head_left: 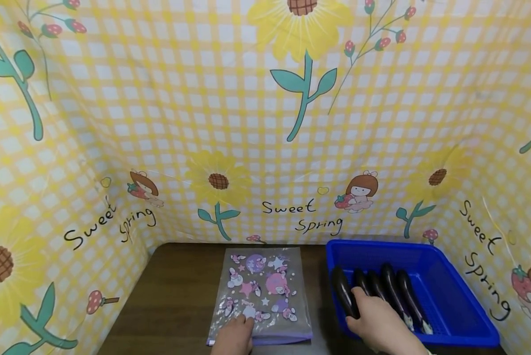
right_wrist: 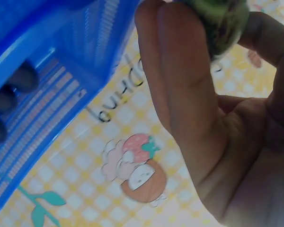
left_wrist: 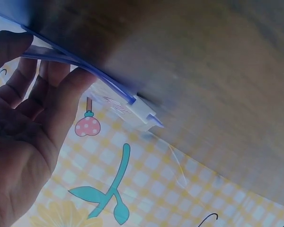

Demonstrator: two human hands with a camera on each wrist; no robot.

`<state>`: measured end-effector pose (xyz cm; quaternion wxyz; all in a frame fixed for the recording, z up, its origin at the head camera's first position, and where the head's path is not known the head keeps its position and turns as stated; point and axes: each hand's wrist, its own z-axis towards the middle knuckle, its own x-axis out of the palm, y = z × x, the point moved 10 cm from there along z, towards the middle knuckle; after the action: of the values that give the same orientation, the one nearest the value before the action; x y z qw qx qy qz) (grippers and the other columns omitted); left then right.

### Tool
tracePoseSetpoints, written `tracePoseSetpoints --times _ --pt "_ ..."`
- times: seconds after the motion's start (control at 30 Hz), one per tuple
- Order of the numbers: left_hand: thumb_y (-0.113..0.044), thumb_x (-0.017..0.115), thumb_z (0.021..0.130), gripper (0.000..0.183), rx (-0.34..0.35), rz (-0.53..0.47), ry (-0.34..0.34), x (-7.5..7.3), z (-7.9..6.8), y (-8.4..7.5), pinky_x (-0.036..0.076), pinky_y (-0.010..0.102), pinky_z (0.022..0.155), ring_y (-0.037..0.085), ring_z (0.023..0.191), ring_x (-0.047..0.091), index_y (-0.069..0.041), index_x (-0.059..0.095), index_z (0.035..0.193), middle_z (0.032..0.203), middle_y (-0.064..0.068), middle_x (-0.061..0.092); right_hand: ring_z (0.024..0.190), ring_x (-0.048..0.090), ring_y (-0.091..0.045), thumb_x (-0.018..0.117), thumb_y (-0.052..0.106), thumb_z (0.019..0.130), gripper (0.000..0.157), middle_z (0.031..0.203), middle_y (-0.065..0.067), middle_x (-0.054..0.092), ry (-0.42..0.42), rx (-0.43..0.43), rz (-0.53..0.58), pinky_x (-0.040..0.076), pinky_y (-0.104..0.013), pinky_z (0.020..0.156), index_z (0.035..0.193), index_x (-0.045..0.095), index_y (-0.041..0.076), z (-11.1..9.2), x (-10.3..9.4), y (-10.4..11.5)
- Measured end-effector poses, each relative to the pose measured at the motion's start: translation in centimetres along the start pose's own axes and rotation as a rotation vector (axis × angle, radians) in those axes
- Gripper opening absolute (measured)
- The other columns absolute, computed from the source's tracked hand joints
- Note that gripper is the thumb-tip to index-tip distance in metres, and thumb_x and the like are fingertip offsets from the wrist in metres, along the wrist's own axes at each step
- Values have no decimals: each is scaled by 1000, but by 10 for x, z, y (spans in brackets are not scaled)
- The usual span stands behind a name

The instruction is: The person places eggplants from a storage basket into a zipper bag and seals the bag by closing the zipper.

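Note:
A clear zip bag [head_left: 230, 301] with pink and purple cartoon prints lies flat on the table. My left hand [head_left: 235, 336] grips its near edge. In the left wrist view, the thumb and fingers of the left hand [left_wrist: 33, 104] are at the purple-edged mouth [left_wrist: 66, 57], whose two strips stand apart, with a white slider [left_wrist: 144, 111] at one end. My right hand [head_left: 383, 323] holds an eggplant [head_left: 343, 291] over the left side of the blue basket. Its green stem end [right_wrist: 227, 21] shows between thumb and fingers in the right wrist view.
Several more eggplants [head_left: 392, 283] lie side by side in the blue basket [head_left: 470, 315], right of the bag. Brown wooden table [head_left: 172, 291] shows to the bag's left. A yellow checked cloth [head_left: 247, 123] with flower prints hangs behind and at both sides.

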<state>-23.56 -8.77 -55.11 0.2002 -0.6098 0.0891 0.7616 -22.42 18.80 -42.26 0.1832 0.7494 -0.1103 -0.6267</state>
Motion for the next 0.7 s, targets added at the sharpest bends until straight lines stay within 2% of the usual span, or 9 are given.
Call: tracePoseSetpoints --times 0.23,0.47,0.53,0.6,0.7 --pt "-10 73 59 29 38 40 -144 -12 2 -9 38 36 44 23 61 48 -11 55 81 72 3 45 81 64 -31 78 28 71 65 92 -14 66 -40 -93 12 49 -49 70 122 51 -1 -13 13 27" --pt "-12 73 61 28 48 49 -162 -19 0 -10 39 37 47 24 63 49 -10 56 84 72 4 45 64 58 -21 76 25 72 58 74 -2 60 9 -208 86 45 -42 55 118 50 1 -20 44 49" --pt "-13 71 63 25 50 51 -167 -21 -1 -11 39 37 46 24 62 49 -10 56 83 71 4 45 61 56 -18 76 24 71 57 72 1 57 -8 -254 88 43 -40 52 117 51 2 -21 51 53" --pt "-15 72 64 25 50 48 -161 -22 -2 -11 39 38 46 25 61 49 -10 57 84 70 4 46 59 54 -17 74 26 71 54 70 3 55 8 -237 99 41 -39 49 115 51 6 -21 62 53" --pt "-16 73 65 25 45 41 -147 -22 -2 -10 39 38 46 25 60 49 -10 57 84 69 4 46 56 56 -21 73 32 70 50 68 1 57 -29 -206 82 40 -40 46 111 53 12 -23 77 55"
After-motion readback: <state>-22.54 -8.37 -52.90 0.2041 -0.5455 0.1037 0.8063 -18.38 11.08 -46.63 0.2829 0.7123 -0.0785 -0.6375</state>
